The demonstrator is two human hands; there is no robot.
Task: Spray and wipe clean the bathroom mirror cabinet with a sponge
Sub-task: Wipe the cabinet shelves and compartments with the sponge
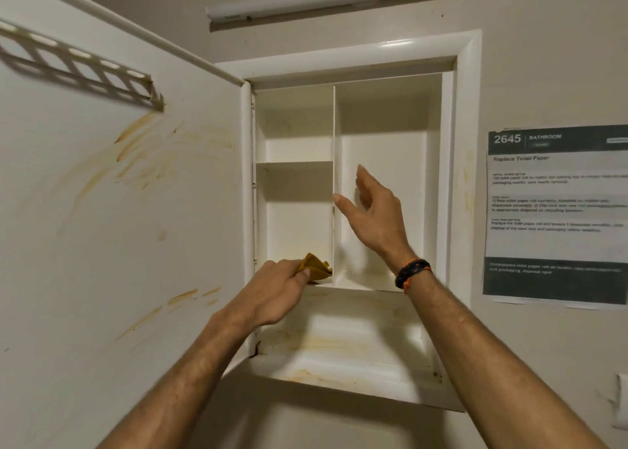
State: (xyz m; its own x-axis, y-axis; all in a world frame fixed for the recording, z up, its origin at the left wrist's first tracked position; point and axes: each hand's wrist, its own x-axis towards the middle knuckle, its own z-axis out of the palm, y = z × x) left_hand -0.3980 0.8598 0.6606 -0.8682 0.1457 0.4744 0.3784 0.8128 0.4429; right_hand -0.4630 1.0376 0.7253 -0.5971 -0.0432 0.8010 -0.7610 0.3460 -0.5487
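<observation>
step: we are wiping inside the cabinet (469,115), lower-left compartment, right at its floor edge
sponge: yellow sponge (315,268) is sitting at the bottom of the lower-left compartment, touching the divider (334,136); it looks thin and crumpled, more like a cloth
left hand: left hand (277,287) is pinching the sponge, thumb and curled fingers forming the grip around its near edge
right hand: right hand (372,216) is hovering in front of the tall right compartment, fingers spread and straight, thumb near the divider edge; we cannot tell if it is touching
wrist: dark-and-orange band (413,273) is sitting on the right wrist
door: door (102,193) is hanging open to the left, its inner face carrying brown streaks, a slotted rack (78,66) up top
bottom shelf: bottom shelf (346,346) is showing rusty stains, likely not yet wiped
other: paper notice (555,214) is hanging on the wall right of the cabinet; no spray bottle is showing
progress: we are judging it mid-way; upper compartments are looking clean, door and bottom shelf are looking dirty
next: we are guessing the sponge needs dragging along the compartment floor, then down to the stained shelf, pressing hard on the rust marks
</observation>
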